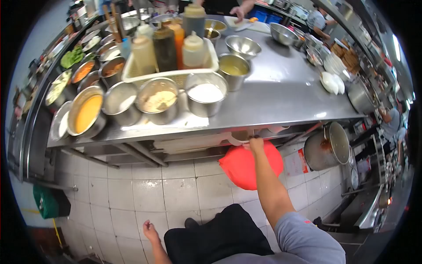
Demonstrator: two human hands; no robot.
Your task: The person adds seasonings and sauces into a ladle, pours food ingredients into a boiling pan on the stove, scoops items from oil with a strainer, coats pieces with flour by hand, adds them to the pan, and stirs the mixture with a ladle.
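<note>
My right hand (255, 143) reaches down to the shelf under the steel table, its fingers closed at the edge of a pale round container (240, 137). What exactly they grip is too small to make out. Directly below that hand is a bright red plastic bag (250, 166), partly covered by my forearm. My left hand (150, 229) hangs low over the tiled floor beside my black apron (215, 237). Its fingers are loosely bent and somewhat apart, with nothing visible in them.
On the steel table (290, 88) stand metal pots of white powder (205, 93), crumbly beige powder (159, 101) and orange sauce (88, 113). A white basket (176, 79) holds several squeeze bottles. A large pot (327, 147) stands at right. Across the table is another person's hand (238, 13).
</note>
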